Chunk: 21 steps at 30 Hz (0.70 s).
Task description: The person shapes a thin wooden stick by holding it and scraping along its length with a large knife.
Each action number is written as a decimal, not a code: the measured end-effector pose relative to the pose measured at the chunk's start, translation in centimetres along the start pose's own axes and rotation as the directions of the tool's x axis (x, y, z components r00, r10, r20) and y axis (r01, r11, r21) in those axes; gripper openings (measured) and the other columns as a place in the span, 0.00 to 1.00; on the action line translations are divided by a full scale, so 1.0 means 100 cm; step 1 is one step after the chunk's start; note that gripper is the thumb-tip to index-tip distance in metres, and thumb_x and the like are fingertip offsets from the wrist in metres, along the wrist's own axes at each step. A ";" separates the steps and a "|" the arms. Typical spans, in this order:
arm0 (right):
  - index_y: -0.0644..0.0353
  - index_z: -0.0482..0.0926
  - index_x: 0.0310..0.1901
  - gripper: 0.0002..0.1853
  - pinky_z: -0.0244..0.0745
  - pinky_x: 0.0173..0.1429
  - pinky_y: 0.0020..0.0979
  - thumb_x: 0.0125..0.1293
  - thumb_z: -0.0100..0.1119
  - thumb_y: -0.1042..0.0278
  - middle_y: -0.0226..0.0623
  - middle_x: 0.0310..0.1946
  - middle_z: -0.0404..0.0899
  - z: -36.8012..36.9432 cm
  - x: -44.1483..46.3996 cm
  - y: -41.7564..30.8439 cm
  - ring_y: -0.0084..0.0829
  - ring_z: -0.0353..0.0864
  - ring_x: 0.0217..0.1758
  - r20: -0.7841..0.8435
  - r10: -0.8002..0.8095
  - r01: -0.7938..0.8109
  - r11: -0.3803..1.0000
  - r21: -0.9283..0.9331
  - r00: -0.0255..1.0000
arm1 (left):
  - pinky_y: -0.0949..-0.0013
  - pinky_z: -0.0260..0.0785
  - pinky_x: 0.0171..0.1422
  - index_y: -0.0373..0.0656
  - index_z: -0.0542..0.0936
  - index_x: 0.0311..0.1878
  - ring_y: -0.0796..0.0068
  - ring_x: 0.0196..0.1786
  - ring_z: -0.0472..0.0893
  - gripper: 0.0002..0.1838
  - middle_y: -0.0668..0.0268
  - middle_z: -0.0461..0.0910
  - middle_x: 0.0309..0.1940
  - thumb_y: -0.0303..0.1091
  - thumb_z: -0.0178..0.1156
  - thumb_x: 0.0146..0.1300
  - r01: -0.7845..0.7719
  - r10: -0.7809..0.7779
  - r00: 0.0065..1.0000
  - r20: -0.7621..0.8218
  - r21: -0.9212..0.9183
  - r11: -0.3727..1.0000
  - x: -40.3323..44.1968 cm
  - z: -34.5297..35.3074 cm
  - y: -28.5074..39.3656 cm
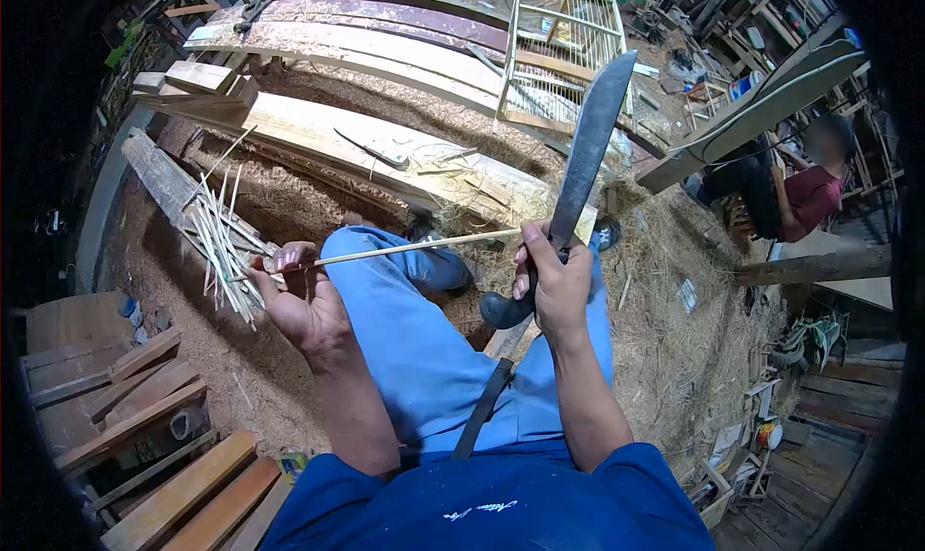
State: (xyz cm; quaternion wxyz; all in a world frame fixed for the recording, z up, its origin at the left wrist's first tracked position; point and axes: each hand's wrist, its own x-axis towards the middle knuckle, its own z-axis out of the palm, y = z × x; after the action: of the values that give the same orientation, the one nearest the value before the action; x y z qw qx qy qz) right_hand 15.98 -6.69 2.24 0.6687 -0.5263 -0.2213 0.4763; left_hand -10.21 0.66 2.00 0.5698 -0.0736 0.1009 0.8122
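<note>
My left hand [306,310], palm up, has its fingers closed on one end of a thin bamboo stick [414,248]. The stick runs across above my left thigh to my right hand [561,286], where thumb and forefinger pinch its other end. That same right hand is wrapped round the black handle of a machete [594,127], whose broad dark blade points up and away from me. Beside my left hand, a loose bundle of pale bamboo sticks [224,248] lies on a weathered board [159,170].
A thin curved blade [371,151] and split pieces lie on the wooden beam [308,122] ahead. Beyond stands a slatted bamboo cage [564,45]. Shavings cover the ground [674,349]. Planks [183,493] are at lower left; another person [805,195] sits at right.
</note>
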 end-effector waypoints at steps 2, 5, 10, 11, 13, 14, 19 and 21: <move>0.67 0.78 0.40 0.10 0.67 0.17 0.25 0.72 0.64 0.67 0.34 0.24 0.79 0.004 -0.003 -0.001 0.20 0.72 0.14 0.005 -0.002 0.002 1.000 0.010 1.000 | 0.58 0.71 0.44 0.43 0.75 0.44 0.65 0.36 0.70 0.12 0.63 0.67 0.29 0.43 0.53 0.77 -0.028 0.029 0.998 -0.056 0.014 1.000 -0.001 0.001 0.004; 0.67 0.78 0.40 0.10 0.67 0.17 0.25 0.72 0.63 0.68 0.35 0.24 0.80 0.008 -0.003 -0.001 0.21 0.72 0.14 0.006 -0.020 0.020 1.000 0.005 1.000 | 0.56 0.75 0.46 0.45 0.77 0.52 0.65 0.38 0.75 0.11 0.63 0.71 0.32 0.41 0.57 0.75 -0.010 0.008 1.000 0.016 0.105 0.994 -0.004 0.001 0.010; 0.67 0.78 0.41 0.08 0.69 0.17 0.26 0.73 0.61 0.70 0.39 0.27 0.81 0.006 0.008 -0.001 0.21 0.72 0.14 0.017 -0.031 0.031 1.000 0.001 0.999 | 0.65 0.81 0.46 0.45 0.73 0.65 0.69 0.44 0.79 0.21 0.65 0.77 0.42 0.37 0.62 0.72 -0.232 0.314 0.948 0.055 0.795 0.561 0.007 -0.016 0.046; 0.67 0.78 0.41 0.08 0.69 0.17 0.26 0.73 0.61 0.70 0.39 0.27 0.81 0.005 0.011 0.001 0.21 0.72 0.14 0.028 -0.026 0.026 1.000 0.001 0.999 | 0.66 0.81 0.46 0.44 0.72 0.66 0.68 0.44 0.80 0.23 0.65 0.77 0.46 0.35 0.65 0.70 -0.290 0.382 0.912 0.151 0.896 0.337 0.007 -0.018 0.052; 0.67 0.78 0.40 0.08 0.69 0.17 0.26 0.73 0.60 0.70 0.40 0.27 0.81 0.005 0.016 0.003 0.21 0.72 0.14 0.060 -0.020 0.023 0.999 -0.047 0.998 | 0.60 0.80 0.51 0.48 0.78 0.61 0.64 0.49 0.79 0.23 0.64 0.77 0.50 0.32 0.71 0.64 -0.282 0.350 0.914 0.204 0.940 0.190 0.008 -0.025 0.071; 0.66 0.78 0.40 0.08 0.69 0.17 0.26 0.73 0.59 0.69 0.40 0.28 0.81 0.006 0.017 0.003 0.21 0.72 0.14 0.058 0.000 0.004 0.998 -0.061 0.998 | 0.56 0.79 0.53 0.49 0.80 0.58 0.63 0.52 0.79 0.21 0.63 0.77 0.51 0.33 0.73 0.61 -0.372 0.135 0.901 0.412 0.895 -0.247 0.009 -0.028 0.079; 0.66 0.77 0.41 0.08 0.69 0.17 0.26 0.74 0.59 0.69 0.39 0.27 0.81 0.008 0.034 0.012 0.21 0.72 0.14 0.075 0.021 -0.015 0.997 -0.076 0.997 | 0.55 0.72 0.58 0.47 0.86 0.46 0.64 0.61 0.77 0.17 0.61 0.80 0.50 0.37 0.77 0.54 -0.451 -0.384 0.892 0.237 0.454 -0.768 -0.002 -0.040 0.092; 0.66 0.77 0.41 0.08 0.68 0.17 0.26 0.73 0.60 0.69 0.38 0.26 0.80 0.011 0.040 0.013 0.20 0.71 0.14 0.079 0.038 -0.030 0.995 -0.096 0.996 | 0.61 0.75 0.49 0.44 0.85 0.45 0.69 0.50 0.82 0.15 0.61 0.83 0.39 0.38 0.75 0.58 -0.554 -0.476 0.832 0.284 0.448 -0.701 -0.003 -0.047 0.085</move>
State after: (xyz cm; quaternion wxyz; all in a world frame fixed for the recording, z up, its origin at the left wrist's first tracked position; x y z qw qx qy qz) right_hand 16.33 -2.69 0.64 0.6253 -0.5417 -0.2615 0.4973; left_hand -18.09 -3.64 -1.79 0.1878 0.7394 0.6193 0.1858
